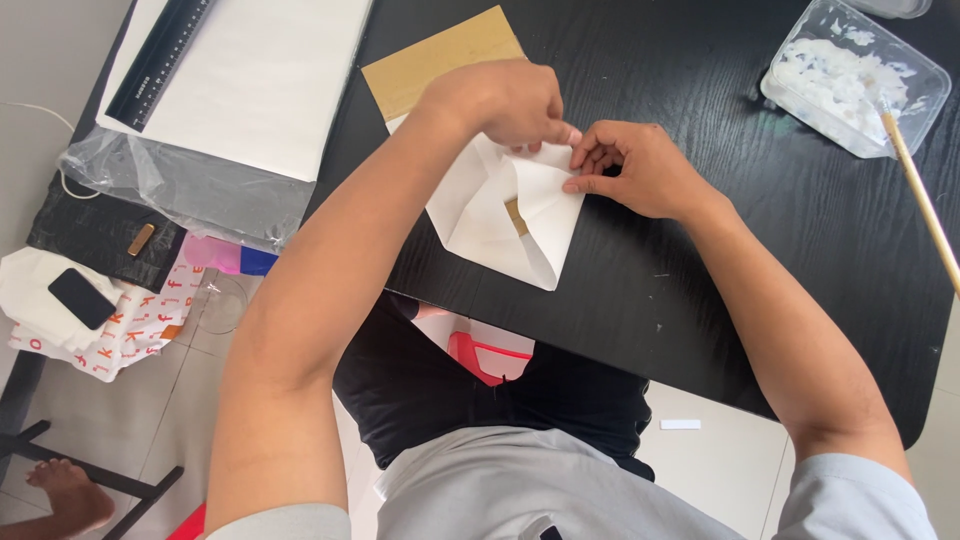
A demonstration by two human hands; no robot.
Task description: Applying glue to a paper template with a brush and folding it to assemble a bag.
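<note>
A: What do the two hands show?

B: The left hand point(505, 100) is curled, thumb and forefinger pinching the upper edge of a folded white paper point(505, 215). The right hand point(630, 168) meets it fingertip to fingertip, fingers bent and pressing down on the same edge of a folded flap.

A: Where does the paper lie?

B: Flat on the black bench point(700, 270), near its front edge, one corner pointing toward the person. A small brown patch shows through a gap between the flaps. Its upper part overlaps a brown cardboard sheet point(435, 60), which lies on the bench beyond the left hand.

A: And farther out?

B: Right of the hands, well apart, stands a clear plastic tub point(905, 120) with white paste, a wooden stick point(925, 200) leaning out of it. To the far left lies a large white sheet point(270, 70) carrying a black ruler point(160, 60), over a clear plastic bag point(180, 185). Below that, off the bench, rests a dark phone point(80, 298) on white cloth.
</note>
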